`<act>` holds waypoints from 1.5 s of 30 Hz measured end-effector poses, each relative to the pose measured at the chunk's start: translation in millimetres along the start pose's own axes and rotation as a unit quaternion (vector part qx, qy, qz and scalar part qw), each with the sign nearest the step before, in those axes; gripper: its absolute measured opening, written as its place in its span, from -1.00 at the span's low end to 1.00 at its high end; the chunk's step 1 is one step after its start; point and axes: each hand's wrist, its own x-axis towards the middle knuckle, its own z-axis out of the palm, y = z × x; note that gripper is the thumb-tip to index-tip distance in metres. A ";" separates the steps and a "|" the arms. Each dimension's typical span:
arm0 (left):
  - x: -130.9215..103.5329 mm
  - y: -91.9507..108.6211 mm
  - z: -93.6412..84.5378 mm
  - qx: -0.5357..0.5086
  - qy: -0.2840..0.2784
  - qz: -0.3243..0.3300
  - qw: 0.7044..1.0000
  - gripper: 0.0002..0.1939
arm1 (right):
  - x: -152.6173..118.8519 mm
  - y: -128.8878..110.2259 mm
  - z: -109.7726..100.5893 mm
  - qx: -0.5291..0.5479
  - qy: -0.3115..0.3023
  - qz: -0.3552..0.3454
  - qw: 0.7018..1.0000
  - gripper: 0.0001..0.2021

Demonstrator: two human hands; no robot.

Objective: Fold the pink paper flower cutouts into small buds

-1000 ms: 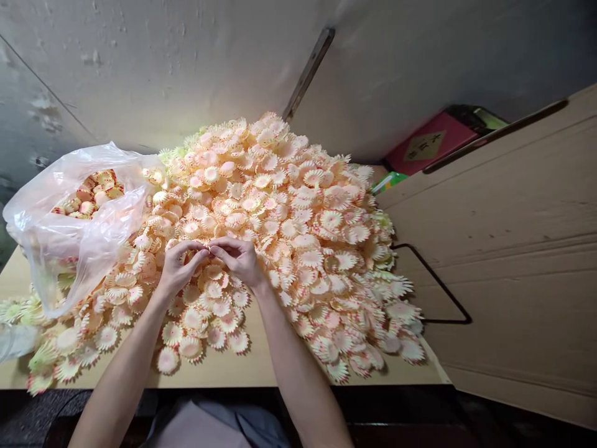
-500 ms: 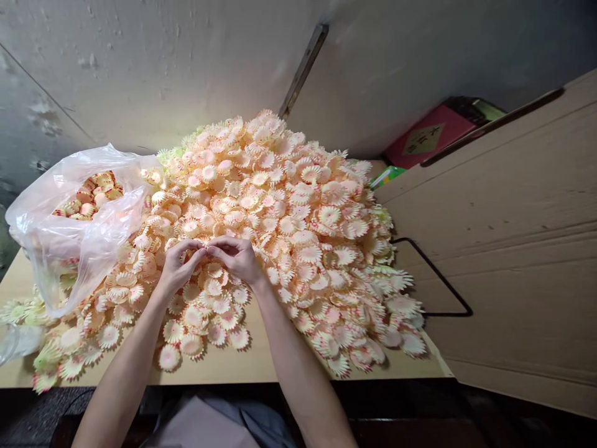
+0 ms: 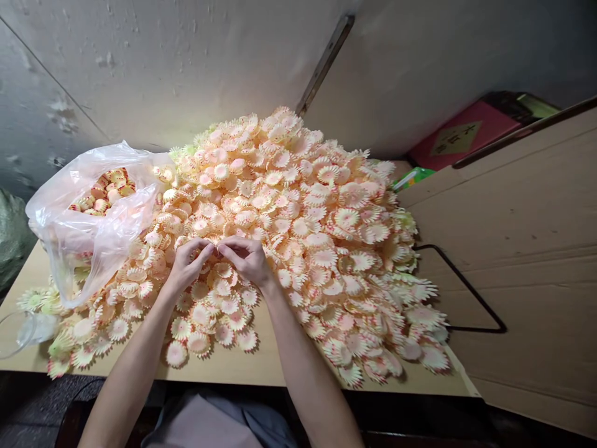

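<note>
A large heap of pale pink and cream petal-edged discs (image 3: 280,205) covers much of the wooden table. Over its near part, my left hand (image 3: 191,261) and my right hand (image 3: 247,258) meet at the fingertips. Thumb and fingers of each are pinched together on something too small to make out between them. Loose discs (image 3: 198,342) lie on the table below, between my forearms. To the left, a translucent plastic bag (image 3: 60,205) stands open with tightly closed, red-edged pieces (image 3: 109,190) inside.
A clear plastic cup (image 3: 23,333) lies at the left edge of the table (image 3: 224,370). On the right rises a large cardboard sheet (image 3: 527,249) with a black wire bracket (image 3: 471,286) by it. Behind are a red box (image 3: 448,137) and the wall.
The view has shifted, so the heap, bag and hands appear slightly further right, and more of the cup shows. My hands stay pinched together at the same place over the heap.
</note>
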 end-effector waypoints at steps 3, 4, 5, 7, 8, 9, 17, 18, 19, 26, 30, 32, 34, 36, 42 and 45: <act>-0.3 2.6 0.2 0.004 -0.005 0.006 1.000 -0.74 | -0.1 0.8 1.0 -0.007 0.003 0.000 1.000 -0.85; -0.3 2.6 0.5 0.008 -0.005 0.008 1.000 -0.74 | 0.0 1.1 1.3 -0.005 0.001 0.001 1.000 -0.85; -0.3 2.3 0.7 0.012 -0.007 0.010 1.000 -0.75 | 0.0 1.4 1.4 -0.002 -0.002 0.003 1.000 -0.85; -0.3 1.1 1.3 0.019 -0.008 0.014 1.000 -0.75 | -0.2 1.9 1.2 -0.003 -0.007 0.005 1.000 -0.84; -0.2 0.4 1.6 0.021 -0.009 0.017 1.000 -0.75 | -0.4 1.8 0.9 -0.008 -0.009 0.004 1.000 -0.83; -0.2 -0.2 1.8 0.023 -0.011 0.021 0.999 -0.75 | -0.6 1.4 0.4 -0.018 -0.011 0.002 1.000 -0.83; 0.3 1.3 3.1 0.022 -0.027 0.033 0.999 -0.75 | -0.8 -7.2 -3.0 -0.057 -0.030 -0.019 0.998 -0.82; 0.3 1.9 2.9 0.021 -0.029 0.033 0.999 -0.75 | -0.8 -7.5 -3.2 -0.060 -0.032 -0.021 0.997 -0.82; 0.3 2.5 2.7 0.021 -0.029 0.034 0.999 -0.75 | -0.9 -7.6 -3.3 -0.061 -0.032 -0.022 0.997 -0.82; 0.6 3.5 1.0 0.028 -0.035 0.030 0.999 -0.72 | -2.0 -8.5 -3.7 -0.045 -0.050 -0.005 0.998 -0.77; 1.1 2.9 1.0 0.031 -0.036 0.028 0.998 -0.72 | -1.1 -11.1 -3.5 -0.065 -0.057 -0.017 0.996 -0.73; 1.3 2.4 1.0 0.032 -0.034 0.029 0.998 -0.73 | -1.0 -11.1 -3.1 -0.058 -0.058 -0.013 0.997 -0.74; 1.3 1.7 0.7 0.030 -0.032 0.033 0.998 -0.74 | -1.1 -10.6 -2.6 -0.039 -0.057 -0.005 0.998 -0.76; 1.3 0.9 0.3 0.027 -0.033 0.037 0.998 -0.73 | -1.2 -9.9 -2.2 -0.020 -0.056 0.000 0.998 -0.78; 1.4 -1.2 -1.4 0.026 -0.038 0.050 0.998 -0.74 | -1.2 -10.7 -2.7 0.008 -0.061 0.020 0.998 -0.77; 1.4 -0.7 -2.0 0.028 -0.038 0.050 0.998 -0.74 | -1.2 -11.5 -2.8 0.021 -0.065 0.031 0.997 -0.77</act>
